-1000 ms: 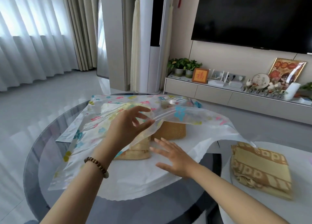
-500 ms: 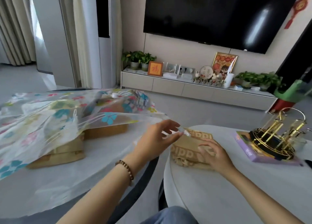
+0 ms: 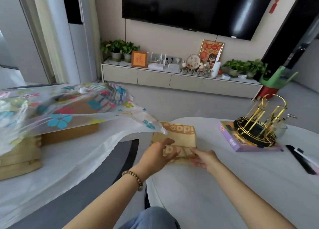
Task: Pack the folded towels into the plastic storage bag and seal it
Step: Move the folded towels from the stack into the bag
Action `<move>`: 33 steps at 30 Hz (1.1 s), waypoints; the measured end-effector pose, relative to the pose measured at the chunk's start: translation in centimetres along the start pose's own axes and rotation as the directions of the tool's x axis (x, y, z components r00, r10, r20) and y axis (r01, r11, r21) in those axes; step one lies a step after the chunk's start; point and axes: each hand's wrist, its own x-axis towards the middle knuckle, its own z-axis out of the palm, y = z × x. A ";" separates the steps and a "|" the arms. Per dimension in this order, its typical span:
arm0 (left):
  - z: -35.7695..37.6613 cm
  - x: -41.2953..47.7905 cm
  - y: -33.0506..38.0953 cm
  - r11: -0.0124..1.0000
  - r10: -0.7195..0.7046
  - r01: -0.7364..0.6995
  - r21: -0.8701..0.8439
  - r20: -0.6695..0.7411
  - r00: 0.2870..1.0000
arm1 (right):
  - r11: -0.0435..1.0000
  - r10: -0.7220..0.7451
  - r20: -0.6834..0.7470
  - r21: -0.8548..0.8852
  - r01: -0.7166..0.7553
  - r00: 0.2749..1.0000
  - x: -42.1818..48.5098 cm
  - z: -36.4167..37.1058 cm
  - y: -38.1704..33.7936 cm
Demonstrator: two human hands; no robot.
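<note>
Fingers of left hand (image 3: 159, 153) curl over the near left corner of one folded towel (image 3: 179, 139), thumb on top, pinching the fabric edge. Right hand (image 3: 203, 158) grips the near right edge of the same towel, fingers close together and laid over the fold; fingertips partly hidden, so whether they reach under the cloth cannot be told. Beaded bracelet (image 3: 133, 177) on left wrist, one.

Towel: tan with paler lettering, lying at centre frame on the near left part of the white round table (image 3: 224, 185). Count on this table: one towel, one purple box (image 3: 241, 142) with a gold wire rack (image 3: 260, 123) standing on it, one black pen-like item (image 3: 300, 159) at the right edge.

Plastic storage bag (image 3: 72, 114), one, clear with coloured flower print, occupies the left of frame on the dark glass table (image 3: 96, 185). Its mouth faces right, upper flap lifted and reaching to just touch the far left corner of the towel in hand; lower sheet lies flat, white. Inside the bag: folded tan towels (image 3: 20, 159) stacked at lower left, probably three layers, and a further tan piece (image 3: 69, 133) behind them; motion blur prevents a firm count. Bag is unsealed.

Background, upper frame: one wall television (image 3: 189, 7), one low cabinet (image 3: 172, 80).
</note>
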 end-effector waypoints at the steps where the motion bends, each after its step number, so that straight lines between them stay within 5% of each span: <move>1: 0.1 -0.1 0.1 1.000 -0.003 0.003 0.000 0.000 1.000 | 0.999 -0.016 -0.006 0.032 0.016 1.000 0.0 0.1 -0.2; 9: -0.3 -0.4 2.1 0.979 0.179 -0.166 0.117 -0.104 0.978 | 0.888 -0.363 0.000 0.303 0.346 0.932 -5.8 0.7 -4.8; 13: -2.5 -1.6 5.0 0.978 0.169 -0.195 -0.074 -0.265 0.949 | 0.784 -0.602 0.115 0.274 0.558 0.790 -11.8 1.1 -6.7; 18: -9.3 -5.1 7.0 0.936 0.177 -0.245 -0.251 -0.264 0.948 | 0.623 -0.782 0.109 0.148 0.768 0.614 -16.0 1.7 -7.2; 20: -12.6 -7.1 7.7 0.909 0.174 -0.260 -0.325 -0.272 0.946 | 0.729 -0.685 0.224 0.180 0.661 0.693 -16.9 2.8 -6.7; 22: -15.5 -9.0 8.2 0.903 0.158 -0.255 -0.346 -0.285 0.945 | 0.874 -0.480 0.474 0.334 0.354 0.738 -18.3 5.0 -5.9; 25: -18.9 -11.5 8.0 0.934 0.081 -0.211 -0.287 -0.407 0.910 | 0.917 -0.310 0.729 0.398 -0.009 0.611 -20.3 8.9 -5.1; 28: -21.2 -13.6 7.0 0.970 0.039 -0.148 -0.194 -0.476 0.878 | 0.930 -0.302 0.778 0.367 -0.008 0.551 -21.9 12.5 -5.3; 33: -25.5 -17.4 2.4 0.994 0.078 -0.110 -0.029 -0.527 0.846 | 0.964 -0.240 0.785 0.261 0.046 0.571 -22.7 16.3 -4.7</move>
